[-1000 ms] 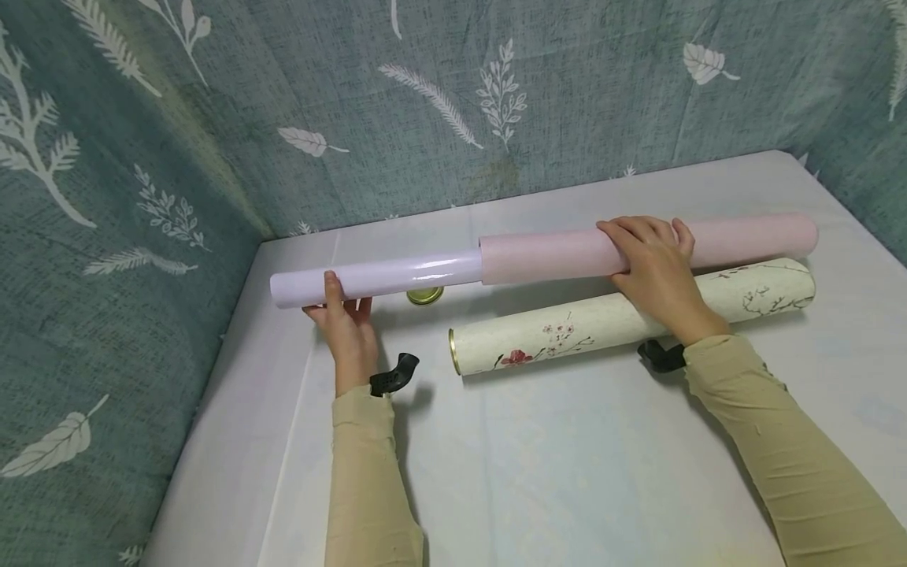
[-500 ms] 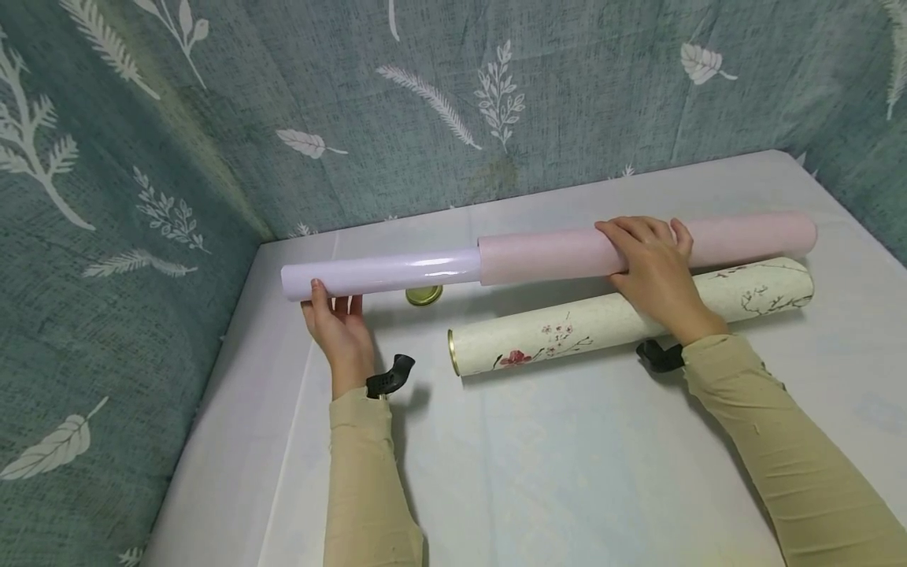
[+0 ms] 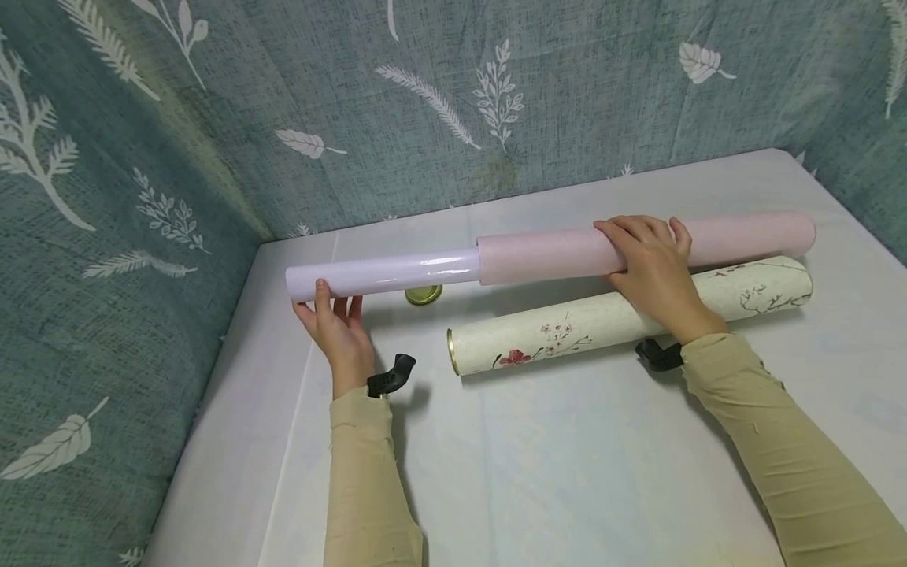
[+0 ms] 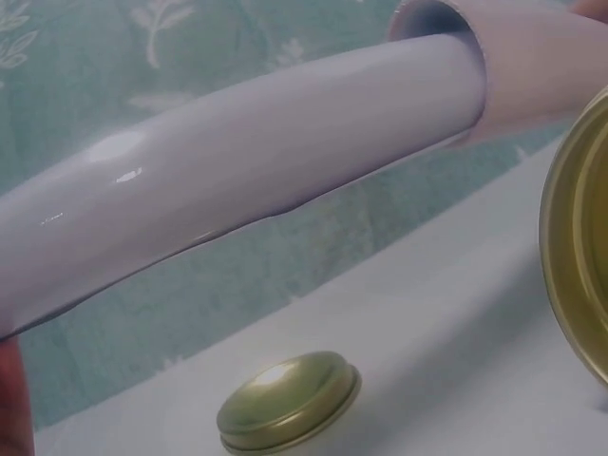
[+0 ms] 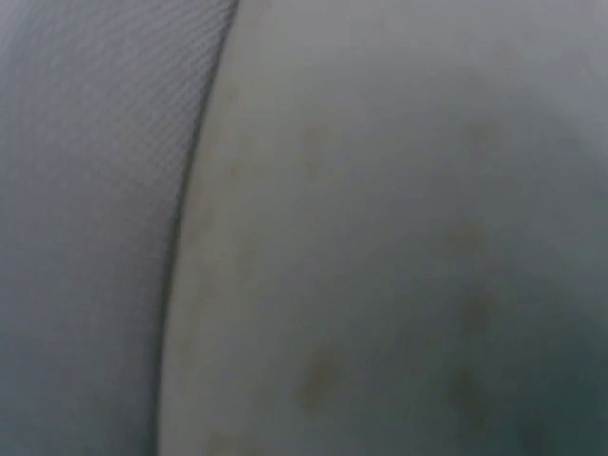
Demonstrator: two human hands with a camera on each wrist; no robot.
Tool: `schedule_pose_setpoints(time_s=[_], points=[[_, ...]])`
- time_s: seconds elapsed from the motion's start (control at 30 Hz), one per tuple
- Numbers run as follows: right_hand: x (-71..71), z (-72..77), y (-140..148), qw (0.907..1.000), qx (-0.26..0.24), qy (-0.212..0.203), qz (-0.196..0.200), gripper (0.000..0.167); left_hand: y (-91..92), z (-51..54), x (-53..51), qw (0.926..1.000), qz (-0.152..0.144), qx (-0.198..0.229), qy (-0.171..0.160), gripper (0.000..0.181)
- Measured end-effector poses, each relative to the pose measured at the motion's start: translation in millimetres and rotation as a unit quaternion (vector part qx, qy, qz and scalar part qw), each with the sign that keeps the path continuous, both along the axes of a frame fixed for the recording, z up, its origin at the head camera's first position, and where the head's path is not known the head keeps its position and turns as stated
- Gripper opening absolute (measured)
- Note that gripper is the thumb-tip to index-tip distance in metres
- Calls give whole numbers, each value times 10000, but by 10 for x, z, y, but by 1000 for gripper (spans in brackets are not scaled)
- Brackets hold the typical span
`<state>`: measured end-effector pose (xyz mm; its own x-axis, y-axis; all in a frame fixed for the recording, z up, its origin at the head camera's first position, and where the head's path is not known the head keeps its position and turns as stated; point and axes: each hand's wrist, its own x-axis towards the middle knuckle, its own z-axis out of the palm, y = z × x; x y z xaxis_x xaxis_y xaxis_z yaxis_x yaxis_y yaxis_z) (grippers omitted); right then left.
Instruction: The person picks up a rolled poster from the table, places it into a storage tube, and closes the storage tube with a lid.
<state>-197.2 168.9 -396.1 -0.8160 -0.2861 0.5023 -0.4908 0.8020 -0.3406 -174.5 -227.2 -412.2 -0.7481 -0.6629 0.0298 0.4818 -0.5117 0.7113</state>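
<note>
A rolled sheet of glossy white paper (image 3: 397,272) sticks out of the left mouth of a long pink tube (image 3: 546,253). Near the roll's outer end, my left hand (image 3: 343,335) holds it from below, thumb on the near side and fingers behind. My right hand (image 3: 655,268) grips the pink tube from above around its middle. In the left wrist view the roll (image 4: 266,161) runs into the tube's mouth, narrower than the opening. How far it reaches inside is hidden.
A cream tube with a blossom print (image 3: 553,339) and a gold rim lies in front of the pink tube, below my right wrist. A round gold lid (image 3: 423,295) rests on the white table (image 3: 538,472) under the roll. A patterned green cloth (image 3: 425,102) hangs behind.
The roll's outer end has moved right, so a shorter length shows outside the pink tube. My left hand has shifted slightly along it; the right hand and pink tube stay nearly still.
</note>
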Motion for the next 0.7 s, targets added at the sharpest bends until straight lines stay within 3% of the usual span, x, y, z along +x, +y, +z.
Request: schedule_pose_setpoints(time_s=[0.7], points=[[-8,-10,5,10000,40,-64,-8,67,46,14,-3,9998,-29,-172,-24,46]])
